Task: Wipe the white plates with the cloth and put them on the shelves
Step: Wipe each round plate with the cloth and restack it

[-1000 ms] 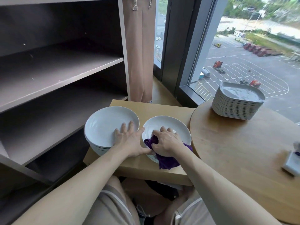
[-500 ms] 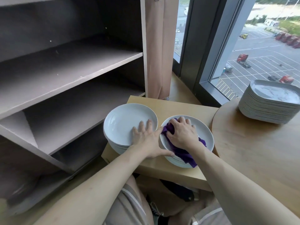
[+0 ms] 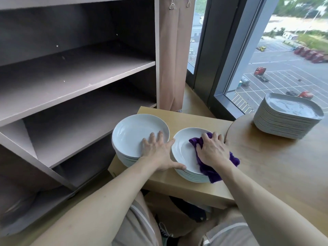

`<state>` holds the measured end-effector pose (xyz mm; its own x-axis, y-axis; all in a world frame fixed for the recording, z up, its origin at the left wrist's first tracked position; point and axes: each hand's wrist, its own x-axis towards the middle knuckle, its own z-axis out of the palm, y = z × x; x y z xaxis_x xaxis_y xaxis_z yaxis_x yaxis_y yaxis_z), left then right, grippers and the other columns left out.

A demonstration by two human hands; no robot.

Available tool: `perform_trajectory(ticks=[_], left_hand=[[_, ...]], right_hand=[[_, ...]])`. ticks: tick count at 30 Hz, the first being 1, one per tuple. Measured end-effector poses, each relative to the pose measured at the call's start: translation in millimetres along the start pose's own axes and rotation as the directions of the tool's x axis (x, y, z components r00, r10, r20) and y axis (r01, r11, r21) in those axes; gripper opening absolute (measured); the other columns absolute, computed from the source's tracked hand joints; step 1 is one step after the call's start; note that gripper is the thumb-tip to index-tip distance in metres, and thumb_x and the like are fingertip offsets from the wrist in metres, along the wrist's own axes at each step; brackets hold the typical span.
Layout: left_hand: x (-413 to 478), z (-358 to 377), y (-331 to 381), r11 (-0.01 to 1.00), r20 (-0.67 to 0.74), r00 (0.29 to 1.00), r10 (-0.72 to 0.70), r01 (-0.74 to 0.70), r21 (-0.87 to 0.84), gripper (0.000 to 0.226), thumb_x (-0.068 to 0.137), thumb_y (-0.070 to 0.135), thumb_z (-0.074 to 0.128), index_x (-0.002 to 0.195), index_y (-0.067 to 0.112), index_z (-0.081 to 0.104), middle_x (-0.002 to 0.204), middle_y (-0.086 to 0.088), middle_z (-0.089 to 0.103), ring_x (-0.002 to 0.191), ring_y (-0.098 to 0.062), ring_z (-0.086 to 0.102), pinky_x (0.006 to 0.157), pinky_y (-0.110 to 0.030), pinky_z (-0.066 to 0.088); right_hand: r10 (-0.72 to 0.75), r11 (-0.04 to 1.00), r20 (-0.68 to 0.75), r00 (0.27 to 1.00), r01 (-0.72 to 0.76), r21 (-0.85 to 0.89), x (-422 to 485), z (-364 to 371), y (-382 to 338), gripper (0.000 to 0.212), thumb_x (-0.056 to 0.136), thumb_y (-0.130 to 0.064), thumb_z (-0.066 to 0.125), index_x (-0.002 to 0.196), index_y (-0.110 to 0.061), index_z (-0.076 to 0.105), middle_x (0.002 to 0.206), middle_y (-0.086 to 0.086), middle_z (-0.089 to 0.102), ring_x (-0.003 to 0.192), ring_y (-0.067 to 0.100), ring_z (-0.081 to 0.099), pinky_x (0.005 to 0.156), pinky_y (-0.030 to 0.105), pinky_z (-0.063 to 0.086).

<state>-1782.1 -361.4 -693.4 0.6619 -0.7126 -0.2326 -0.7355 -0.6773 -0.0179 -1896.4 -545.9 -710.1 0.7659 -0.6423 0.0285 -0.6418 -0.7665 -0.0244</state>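
- Two piles of white plates sit on the low desk (image 3: 188, 116). I'll place everything off the right stack (image 3: 182, 151).
- The right hand (image 3: 213, 151) is on top of the right stack. Its fingers (image 3: 215, 136) are curled down over a bunched purple cloth (image 3: 206, 168), gripping it against the top plate.
- The cloth covers the near right part of that plate and hangs over the rim.
- The left hand (image 3: 158, 153) is just left of the right stack. Its fingers (image 3: 152, 137) are spread out straight, lying flat on the top plate of the left stack (image 3: 133, 134) and holding nothing. The thumb reaches across and touches the right stack's near rim.
- The left stack is just beside the right stack, rims pretty much touching.
- The shelves (image 3: 79, 75) are further left of the right stack, past the left stack.
- Right of the right stack is a round desk (image 3: 266, 166), with a grey stack (image 3: 284, 125) of squarish plates well apart on its far side.
- Behind the right stack are a curtain (image 3: 172, 59) and a window (image 3: 284, 68).
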Motion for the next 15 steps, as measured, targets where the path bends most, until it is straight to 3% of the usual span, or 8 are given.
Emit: perform_trajectory(ticks=[8, 12, 15], left_hand=[[-2.4, -0.7, -0.4, 1.0, -0.015, 1.0, -0.005, 0.005, -0.017, 0.132, 0.04, 0.109, 0.031, 0.155, 0.047, 0.015, 0.167, -0.011, 0.006, 0.15, -0.043, 0.007, 0.113, -0.064, 0.019], [-2.5, -1.6, -0.2, 1.0, -0.031, 1.0, -0.005, 0.005, -0.003, 0.131, 0.041, 0.11, 0.029, 0.155, 0.047, 0.016, 0.166, -0.011, 0.008, 0.148, -0.042, 0.011, 0.111, -0.062, 0.023], [-2.9, -1.4, -0.3, 1.0, -0.031, 1.0, -0.006, 0.006, -0.001, 0.132, 0.04, 0.11, 0.028, 0.155, 0.047, 0.016, 0.166, -0.011, 0.008, 0.148, -0.043, 0.011, 0.111, -0.062, 0.023]], right_hand=[[-0.011, 0.996, 0.128, 0.992, -0.001, 0.089, -27.2, -11.0, -5.3, 0.038, 0.09, -0.054, 0.041, 0.116, -0.027, 0.05, 0.127, 0.01, 0.05, 0.125, 0.033, 0.043, 0.104, 0.048, 0.037], [-0.091, 0.994, 0.201, 0.975, 0.076, 0.08, -30.8, -15.3, -9.0, 0.034, 0.085, -0.057, 0.042, 0.107, -0.031, 0.045, 0.108, 0.001, 0.043, 0.113, 0.029, 0.045, 0.09, 0.045, 0.036], [-0.14, 0.989, 0.237, 0.961, 0.124, 0.081, -30.3, -17.0, -13.2, 0.038, 0.084, -0.058, 0.045, 0.112, -0.032, 0.046, 0.106, -0.001, 0.039, 0.111, 0.027, 0.043, 0.085, 0.044, 0.034]])
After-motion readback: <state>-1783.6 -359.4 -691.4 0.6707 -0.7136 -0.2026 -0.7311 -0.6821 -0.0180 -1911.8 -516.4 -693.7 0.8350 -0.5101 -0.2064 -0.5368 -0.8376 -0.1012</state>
